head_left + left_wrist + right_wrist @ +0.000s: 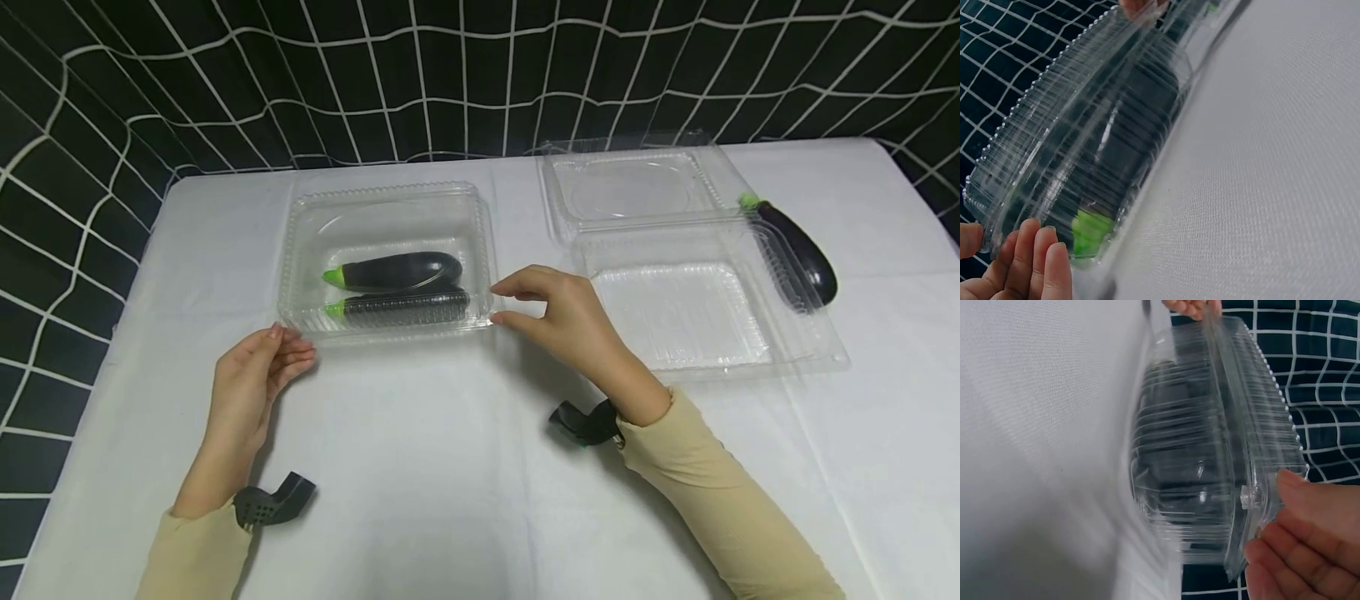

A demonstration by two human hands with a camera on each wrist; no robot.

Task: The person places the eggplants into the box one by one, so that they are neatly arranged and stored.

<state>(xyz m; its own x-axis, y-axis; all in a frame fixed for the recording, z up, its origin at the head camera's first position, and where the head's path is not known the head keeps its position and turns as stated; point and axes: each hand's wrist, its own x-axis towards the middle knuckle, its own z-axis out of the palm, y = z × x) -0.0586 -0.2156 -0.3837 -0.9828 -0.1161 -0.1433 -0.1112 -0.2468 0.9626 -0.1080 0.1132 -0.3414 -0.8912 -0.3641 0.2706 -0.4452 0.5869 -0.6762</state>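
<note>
A clear plastic clamshell container (390,217) holds two dark eggplants, one (397,271) lying behind the other (405,307), both with green stem ends pointing left. Its lid is down over the base. My left hand (251,375) pinches the front left corner, with the thumb and fingertips (1045,237) on either side of the rim. At the front right corner my right hand (558,308) pinches the rim, the thumb (1316,500) on the lid side and the other fingers curled below.
To the right lies a second clear container (675,308), unfolded, its other half (637,187) toward the back edge. A third eggplant (802,250) lies at its right side, partly seen through the plastic. White cloth (420,483) covers the table; dark grid-patterned fabric (465,83) hangs behind.
</note>
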